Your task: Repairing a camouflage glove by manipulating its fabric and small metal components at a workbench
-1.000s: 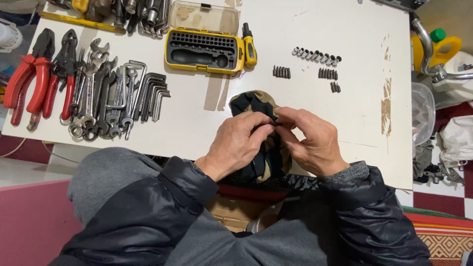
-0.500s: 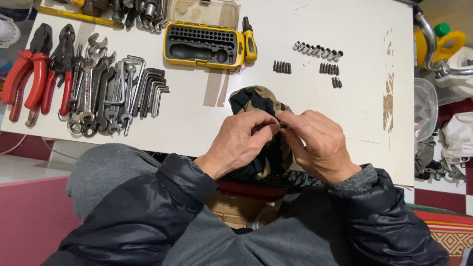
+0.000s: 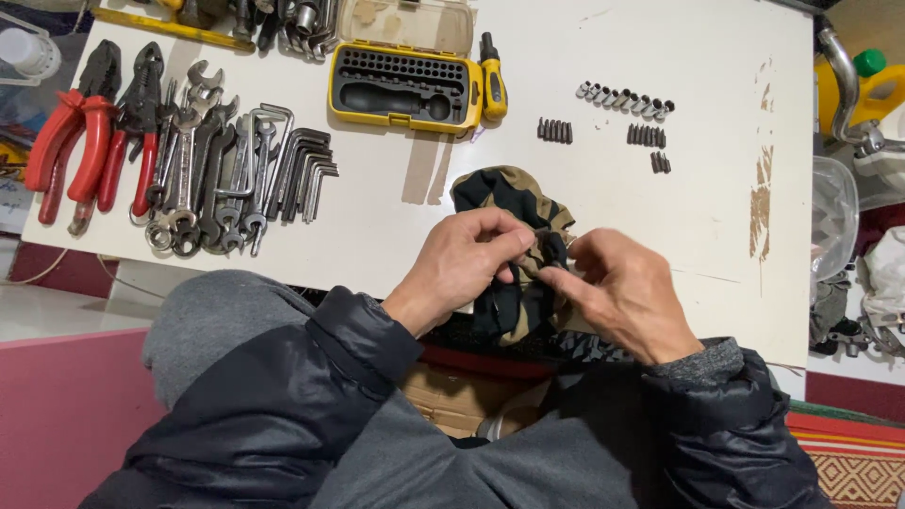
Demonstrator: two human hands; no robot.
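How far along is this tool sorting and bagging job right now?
Done: wrenches and pliers lie sorted on the white table, and bits sit in rows outside the open yellow bit case. In hand: the left hand and right hand pinch the camouflage fabric pouch. Left: nothing visibly bagged.

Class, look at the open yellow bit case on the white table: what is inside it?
The yellow bit case shows a dark tray of small empty sockets and one long recess. Its clear lid is folded back. Whether anything lies in the recess cannot be told.
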